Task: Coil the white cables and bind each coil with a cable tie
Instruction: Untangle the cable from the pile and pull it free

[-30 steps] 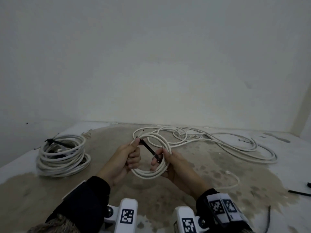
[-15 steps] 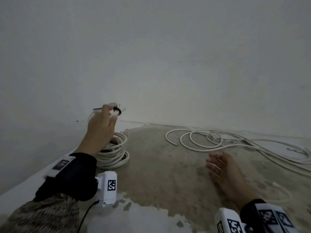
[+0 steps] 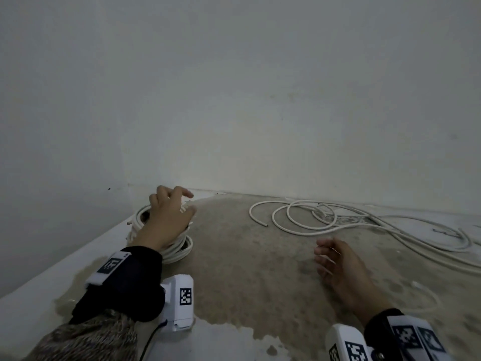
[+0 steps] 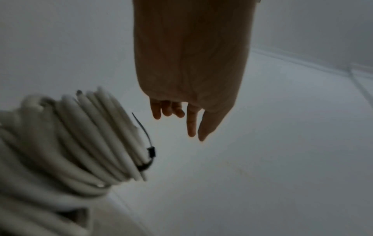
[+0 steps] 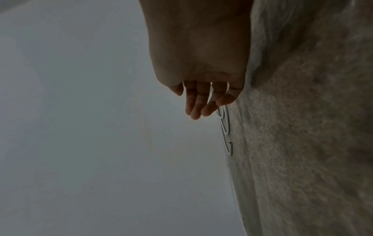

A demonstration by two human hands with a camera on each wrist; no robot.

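So one stack of coiled white cables (image 3: 179,250) is sitting right under my left hand (image 3: 166,220), cinched with a thin black plastic cable tie (image 4: 148,150). That hand has its fingers spread and holds nothing. My right hand (image 3: 341,267) is relaxed and empty too, low over the stained brown floor (image 3: 242,269). Still left: the loose tangle of white cable (image 3: 312,217) out past my right hand. I think it's more than one cable, hard to tell. Nothing's blocking the reach.
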